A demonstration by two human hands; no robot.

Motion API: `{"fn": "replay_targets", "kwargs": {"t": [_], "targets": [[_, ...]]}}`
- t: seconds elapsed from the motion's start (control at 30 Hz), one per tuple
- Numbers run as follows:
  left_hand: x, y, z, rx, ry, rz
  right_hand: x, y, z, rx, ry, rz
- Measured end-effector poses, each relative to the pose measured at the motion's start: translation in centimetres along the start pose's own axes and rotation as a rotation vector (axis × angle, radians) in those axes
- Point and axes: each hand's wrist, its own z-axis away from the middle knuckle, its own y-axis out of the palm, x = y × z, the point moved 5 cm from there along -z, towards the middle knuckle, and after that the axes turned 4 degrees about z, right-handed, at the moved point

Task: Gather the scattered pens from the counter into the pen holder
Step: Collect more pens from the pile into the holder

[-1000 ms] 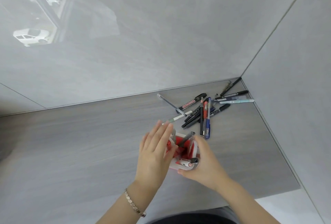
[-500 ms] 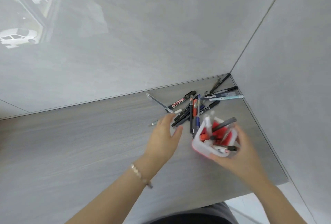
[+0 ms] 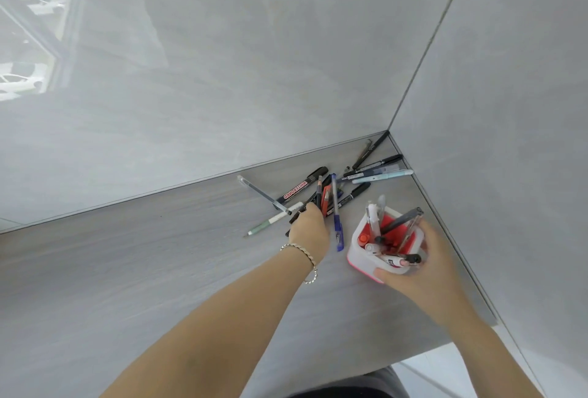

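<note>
Pens (image 3: 324,203) lie loose in a crossed heap on the grey counter (image 3: 143,276), near the corner where two walls meet. At least eleven can be counted, but the overlap under the hand blocks an exact tally. Singly told, there is:

- one whiteboard marker (image 3: 302,187) with red lettering
- one clear pen (image 3: 264,195) lying across the marker's lower end
- one green pen (image 3: 270,221) at the heap's left edge
- one blue pen (image 3: 336,213) nearest the holder
- one pale blue pen (image 3: 381,176) by the right wall

The one holder (image 3: 359,241) is a white, round-cornered box with a red inside and a pink foot. It is just right of the heap, and some seven pens stick out of it at odd angles. The right hand (image 3: 413,273) grips it, thumb on the near wall and fingers curled round the far side. The left hand (image 3: 310,229), with a bracelet (image 3: 305,259) at its wrist, is down on the heap with its back to the camera. Its fingers are hidden, so whether they pinch a pen cannot be told.
</note>
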Motion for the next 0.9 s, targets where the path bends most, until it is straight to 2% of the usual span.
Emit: {"fn": "replay_targets", "kwargs": {"t": [0.1,0.2,0.27,0.37,0.43,0.5,0.57,0.67,0.73,0.9], "targets": [[0.8,-0.5,0.3,0.122,-0.073,0.205,0.1,0.5,-0.2,0.008,-0.025,0.010],[2.4,-3.0,2.4,0.184,-0.205,0.677,-0.3,1.3,-0.2,0.067,-0.007,0.048],[3.2,-6.0,4.9,0.129,-0.165,0.966,0.4,2.2,-0.1,0.118,-0.015,0.080],[5.0,-10.3,8.6,-0.101,-0.003,1.223,1.7,4.7,0.4,0.205,-0.032,0.099],[5.5,-12.2,10.9,-0.265,0.125,1.160,2.3,6.9,0.7,0.262,-0.052,0.092],[5.3,-12.6,12.7,-0.327,0.226,0.988,2.7,9.2,0.9,0.287,-0.062,0.109],[5.6,-11.4,13.1,-0.293,0.246,0.862,3.0,11.1,1.0,0.301,-0.094,0.111],[6.7,-9.2,12.4,-0.194,0.172,0.704,3.3,12.9,1.4,0.319,-0.139,0.126],[6.9,-8.9,12.3,-0.202,0.181,0.660,3.1,13.1,1.5,0.319,-0.128,0.138],[6.4,-10.1,12.8,-0.325,0.413,0.529,2.5,12.9,1.5,0.305,-0.142,0.151]]}}
